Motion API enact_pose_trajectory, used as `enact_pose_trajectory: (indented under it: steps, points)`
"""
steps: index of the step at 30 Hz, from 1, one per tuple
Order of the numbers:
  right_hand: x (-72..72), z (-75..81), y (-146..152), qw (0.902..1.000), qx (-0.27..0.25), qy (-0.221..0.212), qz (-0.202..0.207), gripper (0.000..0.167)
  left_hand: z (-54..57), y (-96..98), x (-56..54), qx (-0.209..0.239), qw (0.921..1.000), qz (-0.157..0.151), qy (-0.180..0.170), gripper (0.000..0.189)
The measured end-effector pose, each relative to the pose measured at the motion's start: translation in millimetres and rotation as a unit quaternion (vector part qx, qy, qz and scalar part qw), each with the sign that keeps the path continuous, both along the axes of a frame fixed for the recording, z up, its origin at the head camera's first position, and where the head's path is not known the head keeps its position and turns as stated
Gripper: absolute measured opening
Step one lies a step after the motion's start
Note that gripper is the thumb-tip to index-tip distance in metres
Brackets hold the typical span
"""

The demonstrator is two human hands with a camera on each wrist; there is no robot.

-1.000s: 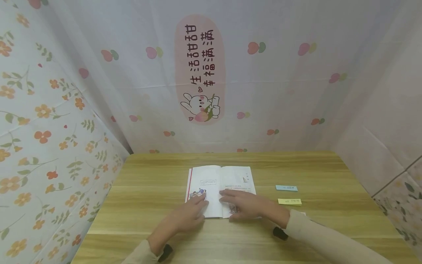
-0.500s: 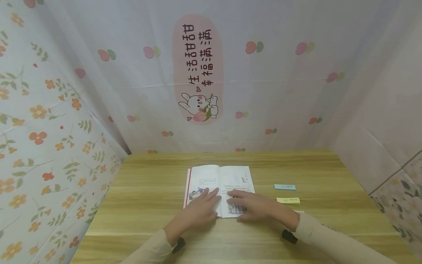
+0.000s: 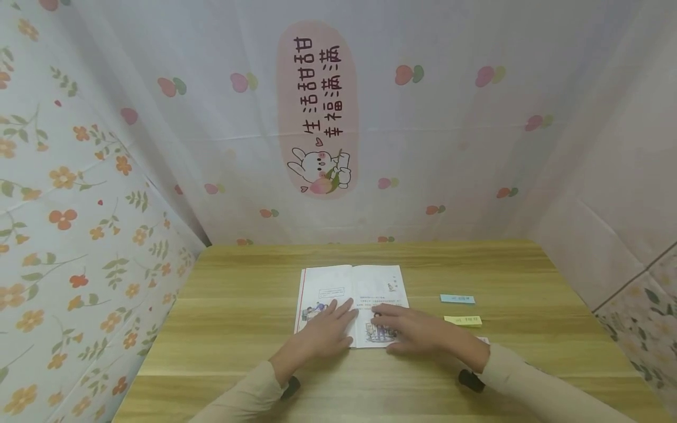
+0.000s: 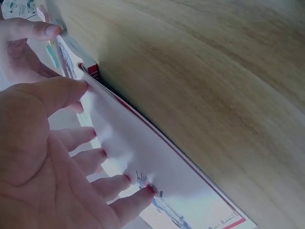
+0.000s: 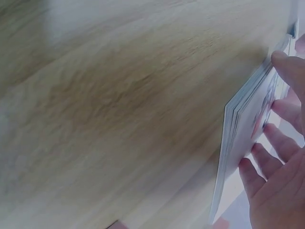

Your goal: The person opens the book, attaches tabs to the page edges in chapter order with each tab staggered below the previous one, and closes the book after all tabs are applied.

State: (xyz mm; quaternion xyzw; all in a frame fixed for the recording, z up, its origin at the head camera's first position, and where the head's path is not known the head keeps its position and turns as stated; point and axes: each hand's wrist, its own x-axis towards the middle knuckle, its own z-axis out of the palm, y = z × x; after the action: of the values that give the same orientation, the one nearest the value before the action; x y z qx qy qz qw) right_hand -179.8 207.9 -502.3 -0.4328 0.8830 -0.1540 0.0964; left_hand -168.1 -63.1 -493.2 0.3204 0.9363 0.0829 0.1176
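Note:
An open book (image 3: 330, 279) lies flat on the wooden table, with printed text and small coloured pictures on its pages. My left hand (image 3: 324, 332) rests on the left page near the fold, its fingers spread and extended. In the left wrist view the fingertips of the left hand (image 4: 62, 143) touch the page and the thumb lies by the fold. My right hand (image 3: 418, 330) rests on the lower part of the right page, partly covering a picture. The right wrist view shows the right hand (image 5: 279, 157) with fingertips on the page and the thumb at the book's near edge.
To the right of the book lie a blue paper strip (image 3: 457, 299) and a yellow paper strip (image 3: 462, 321), both with writing. Another pale slip (image 3: 483, 339) is mostly hidden by the right forearm. A patterned curtain (image 3: 449, 147) hangs behind the wooden table (image 3: 238, 305).
My left hand has moved right across the left page toward the fold. My right hand has slid rightward over the right page, uncovering more of its picture. The book stays open.

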Motion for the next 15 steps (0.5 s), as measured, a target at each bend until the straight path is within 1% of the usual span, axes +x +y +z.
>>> enact_pose_trajectory:
  steps: [6,8,10,12,15]
  points:
    - [0.0,-3.6,5,1.0,-0.003,0.009,0.002,0.065,-0.6,0.0,-2.5,-0.008,0.9999,0.003,-0.013,0.066]
    - [0.2,-4.4,6,0.9999,-0.007,0.013,0.002,0.065,-2.5,1.7,-3.9,-0.013,0.9997,0.011,-0.017,0.066]
    - [0.3,-5.0,6,0.9998,-0.009,0.017,0.001,0.064,-4.0,4.7,-6.0,-0.027,0.9993,0.021,-0.014,0.065]
    - [0.7,-5.0,5,0.9997,-0.009,0.021,-0.001,0.064,-4.4,8.7,-9.3,-0.051,0.9981,0.03,-0.013,0.066]
    - [2.4,-4.4,4,0.9999,-0.003,0.012,-0.011,0.064,-2.6,15.0,-16.8,-0.085,0.9953,0.044,-0.013,0.066]
